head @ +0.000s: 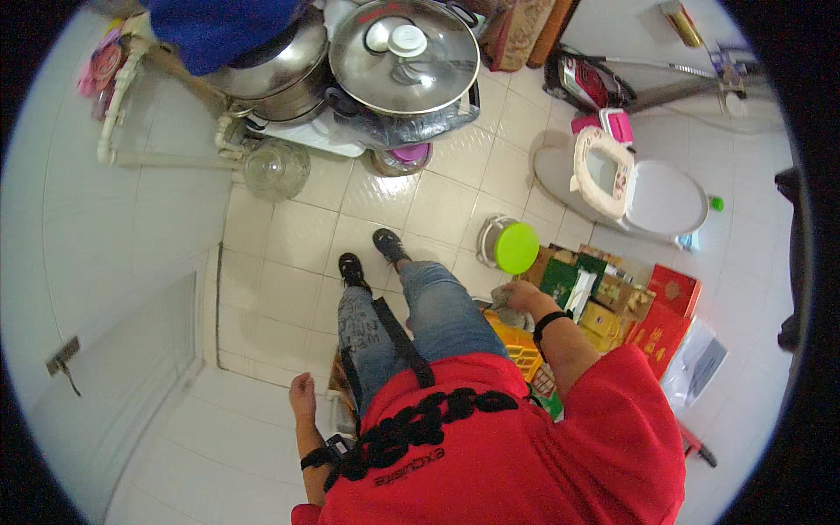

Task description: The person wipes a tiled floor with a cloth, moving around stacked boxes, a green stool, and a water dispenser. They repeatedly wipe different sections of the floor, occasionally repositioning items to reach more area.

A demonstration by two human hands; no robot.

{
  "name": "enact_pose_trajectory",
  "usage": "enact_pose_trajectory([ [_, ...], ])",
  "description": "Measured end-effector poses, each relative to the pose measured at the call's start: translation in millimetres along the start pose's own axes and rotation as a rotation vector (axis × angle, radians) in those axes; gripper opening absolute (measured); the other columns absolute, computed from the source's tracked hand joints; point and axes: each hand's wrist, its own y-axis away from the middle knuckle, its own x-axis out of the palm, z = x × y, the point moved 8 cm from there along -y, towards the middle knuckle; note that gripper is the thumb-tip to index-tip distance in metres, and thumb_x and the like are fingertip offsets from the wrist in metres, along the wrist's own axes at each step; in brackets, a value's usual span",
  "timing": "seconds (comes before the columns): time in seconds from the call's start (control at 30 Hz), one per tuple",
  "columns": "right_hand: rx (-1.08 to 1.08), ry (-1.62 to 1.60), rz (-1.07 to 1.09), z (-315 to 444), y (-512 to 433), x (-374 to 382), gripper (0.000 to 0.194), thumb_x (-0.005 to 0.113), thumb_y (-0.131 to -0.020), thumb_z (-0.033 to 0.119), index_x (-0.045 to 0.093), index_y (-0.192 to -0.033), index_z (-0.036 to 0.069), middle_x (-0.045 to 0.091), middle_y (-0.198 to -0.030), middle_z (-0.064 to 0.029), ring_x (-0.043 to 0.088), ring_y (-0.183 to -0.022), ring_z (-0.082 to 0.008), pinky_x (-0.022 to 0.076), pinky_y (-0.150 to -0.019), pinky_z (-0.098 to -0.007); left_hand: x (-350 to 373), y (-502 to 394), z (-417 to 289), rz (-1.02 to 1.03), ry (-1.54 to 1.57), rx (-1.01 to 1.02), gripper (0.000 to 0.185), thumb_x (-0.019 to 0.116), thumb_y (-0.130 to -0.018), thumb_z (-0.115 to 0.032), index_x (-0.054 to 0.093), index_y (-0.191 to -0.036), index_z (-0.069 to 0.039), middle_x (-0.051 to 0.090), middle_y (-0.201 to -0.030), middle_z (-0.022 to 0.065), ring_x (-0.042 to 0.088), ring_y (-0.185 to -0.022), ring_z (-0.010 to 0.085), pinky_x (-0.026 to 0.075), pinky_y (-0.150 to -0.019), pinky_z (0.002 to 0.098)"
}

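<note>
My right hand point(523, 296) grips a crumpled grey cloth point(501, 299) beside my thigh, over a yellow plastic crate point(523, 354). Just past that hand stand stacked cartons, among them a dark green box point(559, 278) and a yellow box point(598, 319). My left hand point(302, 395) hangs low at my other side, its fingers curled in and nothing seen in them. Pale floor tiles point(289, 295) lie beneath it. Each wrist wears a black band.
Ahead on the floor, a stool with a lime-green seat point(516, 248) stands near the toilet point(666, 197). A large lidded pan point(426, 79), a steel pot point(282, 92) and a glass jar point(275, 172) crowd the far side. Red boxes point(663, 335) rise at the right.
</note>
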Motion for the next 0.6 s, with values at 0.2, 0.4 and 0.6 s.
enact_pose_trajectory([
  [0.2, 0.188, -0.424, -0.127, -4.4, 18.1, 27.6, 0.056, 0.067, -0.074, 0.013, 0.06, -0.129, 0.011, 0.064, -0.12, -0.0174, 0.062, -0.109, -0.0333, 0.0506, -0.091, -0.0405, 18.4, -83.7, -58.3, 0.268, -0.426, 0.12, 0.022, 0.064, -0.091, -0.017, 0.066, -0.109, -0.004, 0.068, -0.095, 0.0095, 0.064, -0.089, 0.0186, 0.051, -0.081, 0.0305],
  [0.4, 0.04, -0.473, -0.411, -2.1, -16.3, 43.7, 0.052, 0.071, -0.069, 0.016, 0.064, -0.121, 0.015, 0.063, -0.117, -0.0187, 0.058, -0.109, -0.0375, 0.0471, -0.095, -0.0437, 17.1, -125.9, -146.3, 0.202, -0.411, 0.307, 0.021, 0.064, -0.091, -0.015, 0.065, -0.107, -0.001, 0.069, -0.095, 0.0082, 0.063, -0.086, 0.0156, 0.05, -0.08, 0.0287],
  [0.6, 0.047, -0.602, -0.446, -20.4, -50.4, 51.7, 0.051, 0.07, -0.071, 0.017, 0.062, -0.122, 0.023, 0.061, -0.119, -0.0141, 0.056, -0.111, -0.037, 0.0479, -0.095, -0.0436, 86.2, -125.3, -208.0, 0.285, -0.817, 0.388, 0.021, 0.066, -0.088, -0.019, 0.067, -0.102, -0.003, 0.07, -0.091, 0.0106, 0.066, -0.082, 0.0186, 0.052, -0.076, 0.0315],
])
